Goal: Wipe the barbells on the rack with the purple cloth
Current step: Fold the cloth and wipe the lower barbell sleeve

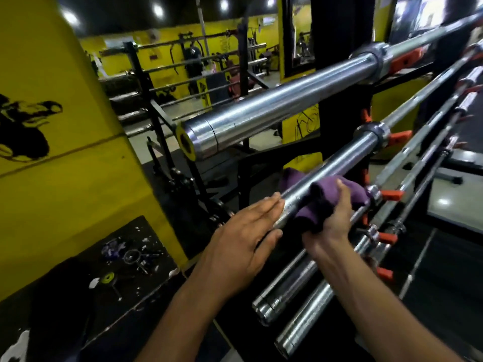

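Several chrome barbells lie across a black rack (337, 105) with orange pegs. The top barbell (274, 111) points its sleeve end toward me. Below it runs a second barbell (347, 155). The purple cloth (329, 194) is wrapped round the sleeve of this second barbell. My right hand (334, 220) grips the cloth around the bar. My left hand (248, 231) lies with straight fingers against the near end of the same sleeve, just left of the cloth. More barbells (295, 291) lie lower down, partly hidden by my forearms.
A yellow pillar (65, 152) with a black drawing stands close on the left. Small clutter (130, 257) lies on the dark floor at its foot. Another rack of bars (146, 82) and gym machines stand farther back.
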`<state>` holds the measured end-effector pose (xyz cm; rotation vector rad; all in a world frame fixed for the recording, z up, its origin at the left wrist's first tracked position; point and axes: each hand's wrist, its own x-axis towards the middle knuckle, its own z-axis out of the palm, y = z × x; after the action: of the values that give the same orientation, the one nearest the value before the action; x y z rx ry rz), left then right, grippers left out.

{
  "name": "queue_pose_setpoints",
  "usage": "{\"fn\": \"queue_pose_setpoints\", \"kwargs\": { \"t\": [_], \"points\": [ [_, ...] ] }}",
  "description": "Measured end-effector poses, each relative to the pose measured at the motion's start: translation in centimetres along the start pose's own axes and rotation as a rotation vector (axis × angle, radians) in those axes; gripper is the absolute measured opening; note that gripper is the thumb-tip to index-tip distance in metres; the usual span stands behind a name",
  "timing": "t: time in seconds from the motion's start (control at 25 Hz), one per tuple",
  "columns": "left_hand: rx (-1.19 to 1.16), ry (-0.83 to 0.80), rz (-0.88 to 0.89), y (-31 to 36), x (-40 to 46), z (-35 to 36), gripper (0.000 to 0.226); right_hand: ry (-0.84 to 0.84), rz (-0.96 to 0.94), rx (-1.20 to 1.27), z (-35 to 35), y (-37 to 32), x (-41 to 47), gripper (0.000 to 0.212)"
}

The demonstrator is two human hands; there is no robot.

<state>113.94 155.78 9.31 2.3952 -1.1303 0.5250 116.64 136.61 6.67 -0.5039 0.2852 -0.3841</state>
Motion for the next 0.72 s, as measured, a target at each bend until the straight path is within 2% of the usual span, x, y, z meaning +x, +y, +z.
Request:
{"fn": "queue_pose_setpoints", "kwargs": {
  "t": [0.08, 0.2, 0.32, 0.4, 0.48, 0.56, 0.64, 0.72],
  "points": [
    [0.016, 0.02, 0.013, -0.3, 0.2, 0.1, 0.051, -0.013, 0.019, -0.047, 0.1, -0.1, 0.0, 0.046],
    [-0.01, -0.004, 0.013, 0.0, -0.3, 0.0, 0.053, 0.033, -0.056, -0.084, 0.6, -1.1, 0.2, 0.051],
    [-0.039, -0.032, -0.008, 0.3, -0.2, -0.3, 0.052, -0.034, -0.028, -0.331, -0.9, -0.2, -2.0, 0.051],
    [-0.04, -0.037, -0.018, 0.2, -0.2, -0.8, 0.053, -0.043, -0.062, -0.445, -2.2, -0.4, -3.5, 0.04],
    [-0.089, -0.088, 0.008, 0.2, -0.2, -1.1, 0.057, 0.042, -0.211, -0.522, -3.7, -1.7, -4.2, 0.033],
    [-0.276, -0.182, -0.037, -0.3, -0.3, -1.9, 0.061, 0.09, -0.379, -0.636, -4.3, -3.1, -3.9, 0.037],
    [-0.471, -0.211, -0.099, -1.2, 1.0, -3.7, 0.059, -0.006, -0.58, -0.765, -4.7, -4.9, -3.1, 0.056],
    [-0.475, -0.213, -0.084, -2.9, 3.7, -4.9, 0.052, -0.052, -0.725, -0.975, -4.1, -6.7, -1.7, 0.077]
  ]
}}
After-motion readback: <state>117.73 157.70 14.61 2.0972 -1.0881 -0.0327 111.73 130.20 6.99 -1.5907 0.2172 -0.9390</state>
